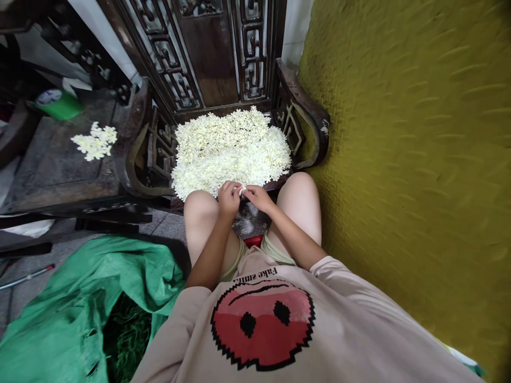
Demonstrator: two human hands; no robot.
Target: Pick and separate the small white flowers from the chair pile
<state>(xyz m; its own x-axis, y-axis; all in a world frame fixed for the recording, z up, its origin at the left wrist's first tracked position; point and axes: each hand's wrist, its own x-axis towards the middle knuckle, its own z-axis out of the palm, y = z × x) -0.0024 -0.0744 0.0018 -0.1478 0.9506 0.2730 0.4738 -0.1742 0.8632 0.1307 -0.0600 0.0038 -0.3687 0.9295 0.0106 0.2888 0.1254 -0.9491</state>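
- Head view: left hand (pixel 229 198) and right hand (pixel 258 197) meet at the chair's front edge, fingertips pinching one small white flower (pixel 241 190) between them
- Flower heap (pixel 231 149) covers the carved chair (pixel 303 114) seat just beyond
- Picking seems under way; fine fingertip work follows
- Green sack (pixel 80 298) lies left, a smaller flower pile (pixel 95 141) on the side table (pixel 51 165); nothing blocks the hands

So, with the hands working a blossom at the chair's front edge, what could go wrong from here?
The flower pile runs right to the chair seat's front rim, so a brush from the left hand or right hand might push blossoms off. The small blossom pinched between them could slip and fall between the knees.
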